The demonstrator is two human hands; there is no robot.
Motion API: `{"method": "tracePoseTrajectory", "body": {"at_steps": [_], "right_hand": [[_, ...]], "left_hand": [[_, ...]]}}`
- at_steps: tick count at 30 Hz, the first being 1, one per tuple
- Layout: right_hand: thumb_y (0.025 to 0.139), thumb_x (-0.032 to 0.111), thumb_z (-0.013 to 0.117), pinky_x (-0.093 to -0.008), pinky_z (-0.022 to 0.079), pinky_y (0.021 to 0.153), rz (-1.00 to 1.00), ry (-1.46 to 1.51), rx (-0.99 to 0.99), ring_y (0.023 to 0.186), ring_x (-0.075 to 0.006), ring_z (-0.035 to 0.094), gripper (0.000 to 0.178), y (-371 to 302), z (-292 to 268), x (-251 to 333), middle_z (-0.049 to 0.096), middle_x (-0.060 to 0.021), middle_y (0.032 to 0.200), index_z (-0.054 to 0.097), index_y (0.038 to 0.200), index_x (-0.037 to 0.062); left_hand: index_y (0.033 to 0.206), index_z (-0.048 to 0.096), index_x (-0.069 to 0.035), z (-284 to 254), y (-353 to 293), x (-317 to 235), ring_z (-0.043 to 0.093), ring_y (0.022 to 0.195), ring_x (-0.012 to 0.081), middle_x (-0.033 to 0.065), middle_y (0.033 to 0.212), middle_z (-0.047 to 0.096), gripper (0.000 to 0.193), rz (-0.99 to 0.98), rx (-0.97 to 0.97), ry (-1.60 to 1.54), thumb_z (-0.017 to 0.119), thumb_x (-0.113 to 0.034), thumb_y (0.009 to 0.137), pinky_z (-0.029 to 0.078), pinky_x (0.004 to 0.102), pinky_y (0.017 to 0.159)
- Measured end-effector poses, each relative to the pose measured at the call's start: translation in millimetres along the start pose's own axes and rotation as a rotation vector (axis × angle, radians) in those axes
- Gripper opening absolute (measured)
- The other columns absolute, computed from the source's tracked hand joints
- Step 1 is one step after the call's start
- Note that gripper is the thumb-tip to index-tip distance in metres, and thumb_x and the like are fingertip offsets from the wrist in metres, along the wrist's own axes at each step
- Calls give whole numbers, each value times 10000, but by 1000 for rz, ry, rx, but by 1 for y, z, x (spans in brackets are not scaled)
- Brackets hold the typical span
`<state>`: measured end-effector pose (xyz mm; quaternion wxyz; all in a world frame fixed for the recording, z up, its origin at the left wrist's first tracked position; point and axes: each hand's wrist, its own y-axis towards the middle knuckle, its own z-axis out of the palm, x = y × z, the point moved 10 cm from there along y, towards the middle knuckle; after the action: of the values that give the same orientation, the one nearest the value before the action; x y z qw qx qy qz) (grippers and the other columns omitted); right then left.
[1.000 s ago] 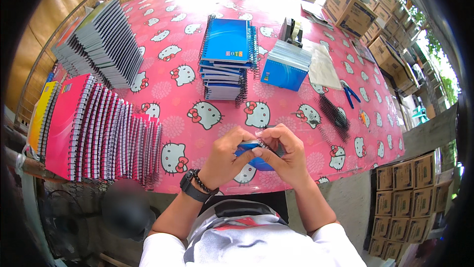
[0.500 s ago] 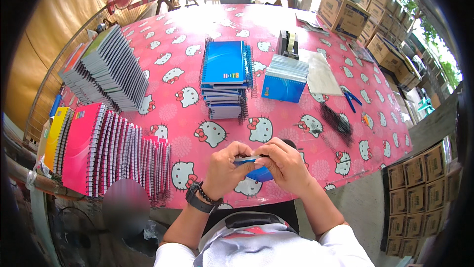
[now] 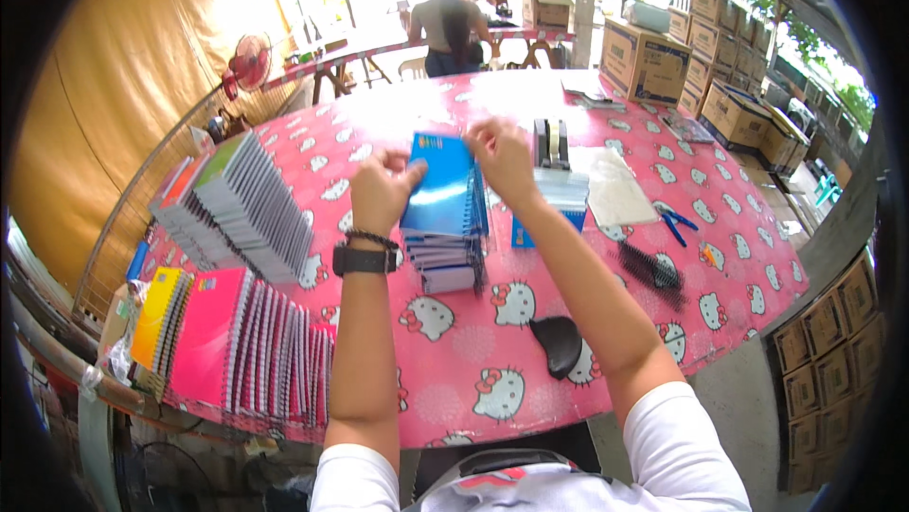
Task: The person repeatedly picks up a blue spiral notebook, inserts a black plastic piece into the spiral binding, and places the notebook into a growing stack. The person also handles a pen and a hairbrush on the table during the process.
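A blue spiral notebook (image 3: 438, 190) lies on top of a stack of blue spiral notebooks (image 3: 443, 252) in the middle of the table. My left hand (image 3: 386, 192) grips its left edge, thumb on the cover and fingers curled. At the far right corner, my right hand (image 3: 505, 162) pinches the same notebook. Right of this stack, partly behind my right forearm, stands a block of blue-covered pads (image 3: 549, 219). A smooth black rounded object (image 3: 557, 344) rests on the tablecloth by my right forearm.
Pink and yellow spiral notebooks (image 3: 208, 342) stand at the left, with grey-edged notebook stacks (image 3: 254, 200) behind. At the right are blue-handled pliers (image 3: 674, 220), black binding coils (image 3: 649, 271), a tape dispenser (image 3: 549, 143) and cardboard boxes (image 3: 644, 62). A person (image 3: 450, 25) is at the far table.
Both hands have moved from the near table edge out to the stack, with the blue notebook. The black rounded object, mostly hidden before, now shows fully. The view has tilted up.
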<state>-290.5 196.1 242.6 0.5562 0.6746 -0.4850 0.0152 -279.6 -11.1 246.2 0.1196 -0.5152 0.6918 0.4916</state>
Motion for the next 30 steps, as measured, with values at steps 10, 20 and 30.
{"method": "tracePoseTrajectory", "body": {"at_steps": [10, 20, 30], "right_hand": [[934, 636, 329, -378, 114, 1148, 434, 807, 124, 1426, -244, 157, 858, -64, 74, -56, 164, -152, 1546, 89, 1496, 33], [951, 480, 478, -294, 409, 940, 530, 933, 104, 1042, -180, 563, 577, -37, 86, -80, 630, -134, 1130, 614, 1160, -41], [889, 301, 599, -239, 446, 674, 552, 795, 8, 748, -87, 548, 355, -27, 83, -100, 634, -50, 875, 652, 1022, -23]], "left_hand": [[1476, 207, -47, 89, -40, 62, 369, 1306, 191, 117, 1462, 334, 809, -289, 260, -1088, 268, -648, 938, 374, 327, 1027], [1365, 385, 9, 41, -64, 33, 499, 1151, 200, 177, 1380, 445, 693, -60, -172, -691, 359, -553, 959, 426, 308, 900], [1265, 496, 114, 35, -65, 36, 450, 1277, 282, 208, 1316, 520, 685, -95, -290, -691, 320, -492, 998, 338, 357, 1061]]}}
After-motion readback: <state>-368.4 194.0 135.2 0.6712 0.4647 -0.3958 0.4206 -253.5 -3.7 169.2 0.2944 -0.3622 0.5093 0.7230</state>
